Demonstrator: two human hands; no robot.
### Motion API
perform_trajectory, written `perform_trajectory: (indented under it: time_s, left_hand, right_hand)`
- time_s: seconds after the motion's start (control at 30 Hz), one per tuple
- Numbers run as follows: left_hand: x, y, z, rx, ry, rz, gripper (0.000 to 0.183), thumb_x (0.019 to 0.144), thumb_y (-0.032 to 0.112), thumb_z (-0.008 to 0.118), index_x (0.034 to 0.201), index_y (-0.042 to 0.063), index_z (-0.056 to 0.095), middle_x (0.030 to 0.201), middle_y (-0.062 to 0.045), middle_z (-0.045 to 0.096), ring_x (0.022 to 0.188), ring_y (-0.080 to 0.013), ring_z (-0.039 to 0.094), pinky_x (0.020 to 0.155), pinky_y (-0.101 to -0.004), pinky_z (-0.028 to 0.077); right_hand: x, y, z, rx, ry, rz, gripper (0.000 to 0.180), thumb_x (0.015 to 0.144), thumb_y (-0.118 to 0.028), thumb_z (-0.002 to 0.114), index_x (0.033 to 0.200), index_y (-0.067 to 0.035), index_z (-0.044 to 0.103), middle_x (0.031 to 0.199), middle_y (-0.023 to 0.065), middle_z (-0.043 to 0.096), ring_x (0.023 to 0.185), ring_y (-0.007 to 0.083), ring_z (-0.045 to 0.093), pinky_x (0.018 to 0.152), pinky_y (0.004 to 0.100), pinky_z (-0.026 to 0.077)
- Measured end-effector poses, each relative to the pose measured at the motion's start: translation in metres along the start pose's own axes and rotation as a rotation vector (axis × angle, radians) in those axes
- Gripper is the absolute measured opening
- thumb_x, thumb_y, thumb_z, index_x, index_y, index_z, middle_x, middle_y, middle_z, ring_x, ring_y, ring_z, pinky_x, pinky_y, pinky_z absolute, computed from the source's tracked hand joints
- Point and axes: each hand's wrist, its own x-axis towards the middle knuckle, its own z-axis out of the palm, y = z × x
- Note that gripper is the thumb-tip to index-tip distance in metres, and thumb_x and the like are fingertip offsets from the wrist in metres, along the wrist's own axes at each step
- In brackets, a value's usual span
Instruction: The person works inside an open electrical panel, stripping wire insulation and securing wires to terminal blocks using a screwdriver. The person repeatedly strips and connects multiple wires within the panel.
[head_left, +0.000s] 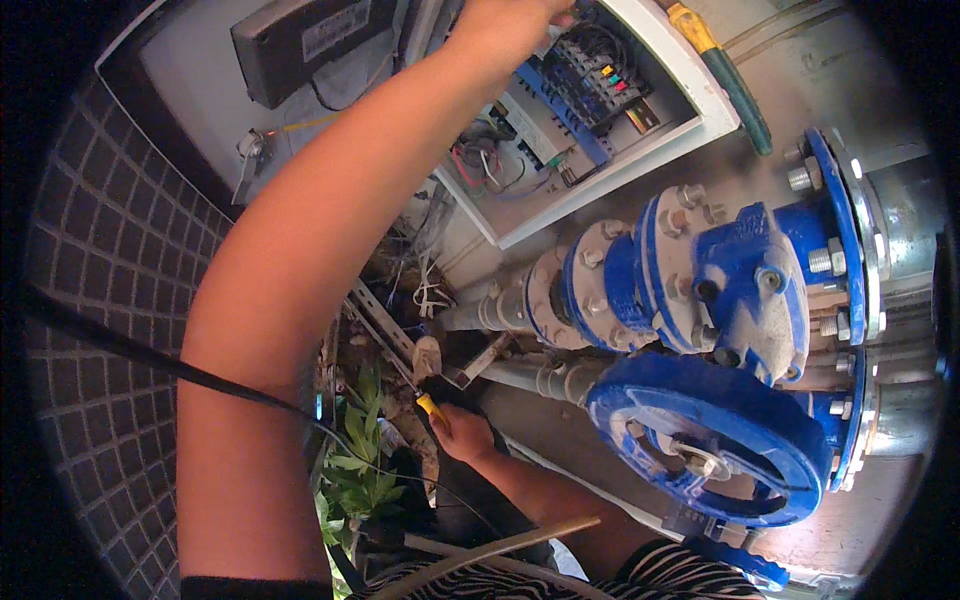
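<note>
My left hand (517, 16) reaches across to an open white electrical cabinet (622, 175) at the top of the view. Its fingers are near the wired components (592, 67), partly cut off by the picture's edge, so what they touch is hidden. Inside the cabinet are a blue strip (559, 109), a pale module (529, 127) and loose wires (484, 161). Lower down, my right hand (466, 435) grips a screwdriver (430, 409) by its yellow handle, the thin shaft pointing up and away from me.
A blue valve (757, 292) with a handwheel (802, 450) and flanged pipes fills the right side. A tool with a yellow-and-green grip (724, 82) lies beside the cabinet. A black cable (210, 381) crosses my left arm. Leaves (364, 435), a wooden stick (525, 536) and a black box (281, 60) also show.
</note>
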Motion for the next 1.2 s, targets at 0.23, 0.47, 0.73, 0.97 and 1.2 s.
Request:
perform_trajectory:
  time_s: [0.23,0.47,0.73,0.97,1.2]
  left_hand:
    - [0.011,-0.021,-0.006,0.168,0.148,0.113,0.027,0.099,0.025,0.065,0.101,-0.001,0.070,0.093,-0.014,0.075,0.081,-0.0270,0.069,0.075,-0.0382,0.053]
    - [0.003,0.004,-0.043,0.790,0.273,0.545,0.028,0.093,0.028,0.071,0.100,0.001,0.072,0.092,-0.025,0.072,0.091,-0.0444,0.070,0.080,-0.0502,0.055]
    - [0.016,0.018,-0.053,1.135,0.157,0.678,0.041,0.094,0.039,0.069,0.081,0.001,0.071,0.080,-0.027,0.067,0.079,-0.0475,0.067,0.071,-0.0572,0.051]
    - [0.019,0.011,-0.060,1.191,0.147,0.747,0.040,0.095,0.038,0.068,0.079,0.002,0.066,0.083,-0.026,0.067,0.078,-0.0476,0.066,0.068,-0.0566,0.051]
    - [-0.023,0.009,-0.054,1.156,0.052,0.642,0.035,0.097,0.036,0.067,0.089,0.002,0.065,0.086,-0.025,0.069,0.081,-0.0465,0.068,0.069,-0.0545,0.053]
  right_hand:
    - [0.001,0.000,0.001,-0.004,-0.014,0.026,0.034,0.104,-0.045,0.055,0.106,-0.012,0.064,0.085,0.0167,0.071,0.079,0.0430,0.068,0.065,0.0527,0.055]
    - [0.003,-0.009,-0.006,0.027,-0.005,0.024,0.032,0.102,-0.043,0.058,0.107,-0.012,0.064,0.086,0.0168,0.071,0.081,0.0430,0.068,0.066,0.0519,0.055]
    - [0.001,-0.003,-0.002,0.005,0.011,0.007,0.031,0.102,-0.042,0.059,0.106,-0.011,0.065,0.084,0.0169,0.070,0.077,0.0421,0.069,0.065,0.0510,0.055]
    - [0.002,-0.003,-0.001,0.009,0.003,0.007,0.032,0.102,-0.042,0.059,0.107,-0.011,0.065,0.084,0.0173,0.070,0.077,0.0421,0.069,0.065,0.0518,0.055]
    - [0.003,-0.002,-0.001,-0.018,0.002,0.017,0.032,0.102,-0.042,0.058,0.106,-0.011,0.064,0.084,0.0174,0.070,0.076,0.0424,0.069,0.064,0.0525,0.055]
